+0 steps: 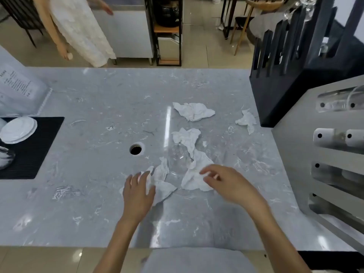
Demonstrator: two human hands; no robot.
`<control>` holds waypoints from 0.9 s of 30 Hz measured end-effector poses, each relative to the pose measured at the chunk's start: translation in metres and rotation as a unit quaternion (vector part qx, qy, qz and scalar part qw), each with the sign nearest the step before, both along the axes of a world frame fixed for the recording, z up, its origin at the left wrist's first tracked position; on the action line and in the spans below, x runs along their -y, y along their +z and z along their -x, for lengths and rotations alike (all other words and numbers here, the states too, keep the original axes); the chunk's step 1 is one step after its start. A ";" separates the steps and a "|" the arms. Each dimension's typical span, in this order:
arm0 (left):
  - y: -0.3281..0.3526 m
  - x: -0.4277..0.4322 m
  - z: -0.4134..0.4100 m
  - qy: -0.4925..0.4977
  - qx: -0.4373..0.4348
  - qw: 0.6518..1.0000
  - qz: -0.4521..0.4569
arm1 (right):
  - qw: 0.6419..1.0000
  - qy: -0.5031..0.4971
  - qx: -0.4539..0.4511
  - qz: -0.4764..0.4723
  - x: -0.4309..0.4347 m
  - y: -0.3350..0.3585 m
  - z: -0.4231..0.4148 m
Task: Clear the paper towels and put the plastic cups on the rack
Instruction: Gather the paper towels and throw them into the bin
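The clear plastic cup (178,161) (upside down, it seems) stands just beyond and between the open, empty left hand (137,191) and right hand (226,181), both resting on paper towels (194,179).

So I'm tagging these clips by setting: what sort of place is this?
Probably a café or bar counter: a marble-look countertop, a dark rack with glasses hung upside down, and a printed menu card.

Crumpled white paper towels (194,111) litter the grey counter; a clear plastic cup (178,160) (upside down) stands among them.
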State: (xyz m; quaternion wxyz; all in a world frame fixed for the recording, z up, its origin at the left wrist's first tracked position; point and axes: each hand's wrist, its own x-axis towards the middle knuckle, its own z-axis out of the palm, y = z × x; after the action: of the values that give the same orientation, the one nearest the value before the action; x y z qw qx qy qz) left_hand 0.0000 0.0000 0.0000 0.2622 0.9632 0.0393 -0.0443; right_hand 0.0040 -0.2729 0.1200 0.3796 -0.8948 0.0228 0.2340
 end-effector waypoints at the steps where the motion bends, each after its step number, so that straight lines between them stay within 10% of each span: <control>1: -0.010 0.007 -0.007 0.007 -0.024 0.998 -0.053 | 0.999 0.010 -0.001 0.038 -0.011 -0.019 -0.023; 6: -0.050 0.027 -0.005 0.030 -0.131 0.987 -0.092 | 0.967 0.057 -0.120 0.217 -0.053 -0.098 -0.080; 13: -0.075 0.031 0.023 0.149 0.030 0.988 0.013 | 0.947 0.061 -0.092 0.303 -0.063 -0.142 -0.073; 20: -0.034 0.014 -0.002 0.217 0.079 0.944 0.235 | 0.989 -0.032 -0.065 0.132 -0.044 -0.101 -0.071; 27: 0.037 0.002 -0.108 0.092 0.069 0.961 0.253 | 0.990 -0.112 0.079 0.037 0.028 0.009 -0.113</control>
State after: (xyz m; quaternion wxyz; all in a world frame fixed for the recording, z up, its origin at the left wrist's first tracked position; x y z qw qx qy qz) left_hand 0.1078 -0.0021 0.0371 0.5020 0.8585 0.0974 0.0380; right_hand 0.1167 -0.3013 0.1288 0.3707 -0.9157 0.1019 0.1173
